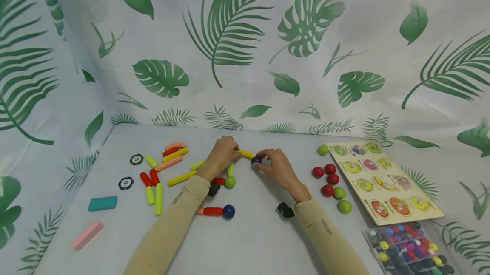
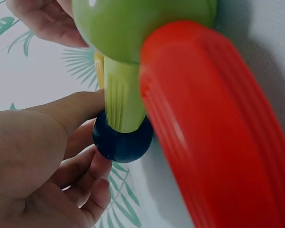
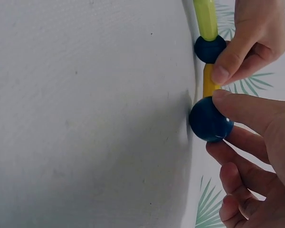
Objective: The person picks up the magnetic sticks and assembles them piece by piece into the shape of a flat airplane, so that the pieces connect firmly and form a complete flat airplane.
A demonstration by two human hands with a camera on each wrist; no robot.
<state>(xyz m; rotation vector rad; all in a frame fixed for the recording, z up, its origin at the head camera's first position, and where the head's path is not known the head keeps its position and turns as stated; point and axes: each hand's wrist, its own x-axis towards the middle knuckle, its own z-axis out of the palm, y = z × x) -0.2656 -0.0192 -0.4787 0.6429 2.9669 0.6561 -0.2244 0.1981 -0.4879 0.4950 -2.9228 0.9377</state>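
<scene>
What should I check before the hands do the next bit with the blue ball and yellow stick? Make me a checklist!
1. Right hand has the blue ball: ok, it's pinched by thumb and fingers.
2. Left hand steadies the yellow stick: ok, its thumb is on it.
3. Yellow stick meets that ball: ok, they touch.
4. Stick pushed in tightly: cannot tell, the pictures don't show how firm it is.
5. Green stick joined to the other blue ball: ok, its end sits at the ball.
6. Everything in plain sight: not ok, the left sleeve hides part of a peach stick in the head view.
</scene>
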